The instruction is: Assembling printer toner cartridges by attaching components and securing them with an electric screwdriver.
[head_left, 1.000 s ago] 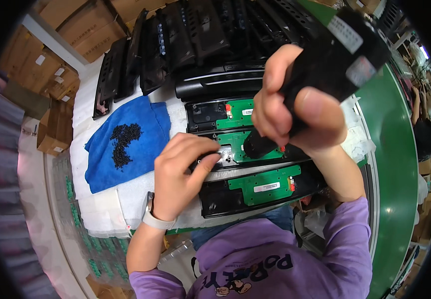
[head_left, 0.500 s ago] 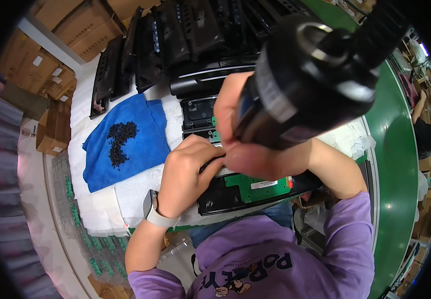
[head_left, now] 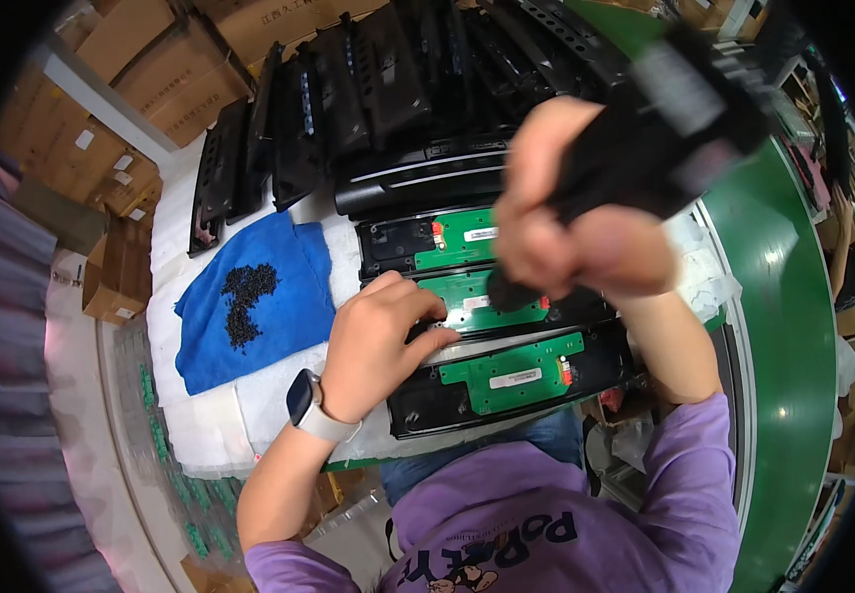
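l. hand (head_left: 373, 331): curled at mid grn board's (head_left: 460, 287) left end (pinch? can't tell)
r. hand (head_left: 586, 227): wrapped round blk power tool (head_left: 660, 128)
tool: we've just swung it right
board: left end re-exposed, likely workable

Loose pieces (head_left: 241, 321) were heaped on the cloth (head_left: 299, 296), spread left of three circuit boards (head_left: 477, 389); panels (head_left: 385, 84) were placed behind.

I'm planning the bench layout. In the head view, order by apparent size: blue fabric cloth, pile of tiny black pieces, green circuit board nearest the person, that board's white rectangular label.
1. Blue fabric cloth
2. Green circuit board nearest the person
3. Pile of tiny black pieces
4. White rectangular label
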`<state>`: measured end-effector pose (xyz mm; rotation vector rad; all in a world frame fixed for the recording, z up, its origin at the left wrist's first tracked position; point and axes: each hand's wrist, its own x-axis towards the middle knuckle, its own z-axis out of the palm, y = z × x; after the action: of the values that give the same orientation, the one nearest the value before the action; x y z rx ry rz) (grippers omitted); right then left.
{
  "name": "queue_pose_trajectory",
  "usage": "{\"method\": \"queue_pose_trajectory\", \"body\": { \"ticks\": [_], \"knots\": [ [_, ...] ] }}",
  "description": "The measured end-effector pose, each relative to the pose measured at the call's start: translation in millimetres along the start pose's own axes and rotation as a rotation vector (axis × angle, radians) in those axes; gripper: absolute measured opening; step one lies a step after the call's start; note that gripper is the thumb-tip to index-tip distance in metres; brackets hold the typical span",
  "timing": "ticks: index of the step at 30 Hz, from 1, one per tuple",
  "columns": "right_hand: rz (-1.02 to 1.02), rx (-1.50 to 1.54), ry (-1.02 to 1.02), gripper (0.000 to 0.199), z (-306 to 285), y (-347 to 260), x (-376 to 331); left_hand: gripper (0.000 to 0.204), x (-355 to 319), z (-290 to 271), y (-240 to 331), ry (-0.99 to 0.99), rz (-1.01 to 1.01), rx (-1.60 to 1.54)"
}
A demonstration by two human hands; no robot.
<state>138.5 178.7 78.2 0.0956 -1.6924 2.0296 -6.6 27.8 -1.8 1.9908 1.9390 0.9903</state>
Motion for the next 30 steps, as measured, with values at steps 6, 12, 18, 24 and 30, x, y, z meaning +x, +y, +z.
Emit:
{"method": "queue_pose_trajectory", "body": {
  "ticks": [6,12,18,24,30],
  "knots": [
    [-0.127,-0.193,0.295,0.035,-57.5,-37.1,-44.0,0.013,0.9,-0.3,-0.3,0.001,0.026,-0.020],
    [0.378,-1.103,0.710,0.036,-105.9,-21.9,-71.5,0.008,19.9,-17.4,9.0,-0.050,-0.297,-0.245],
    [-0.055,-1.844,0.653,0.041,-118.2,15.6,-64.6,0.010,43.5,-32.8,4.8,-0.197,-0.421,-0.221],
    [-0.198,-1.021,0.013,0.037,-101.6,4.4,-80.2,0.013,48.3,-35.0,0.0,-0.270,-0.527,-0.325],
    [-0.094,-1.067,-0.153,0.029,-95.5,21.0,-78.4,0.013,58.5,-37.1,-1.3,-0.273,-0.547,-0.458]
  ]
}}
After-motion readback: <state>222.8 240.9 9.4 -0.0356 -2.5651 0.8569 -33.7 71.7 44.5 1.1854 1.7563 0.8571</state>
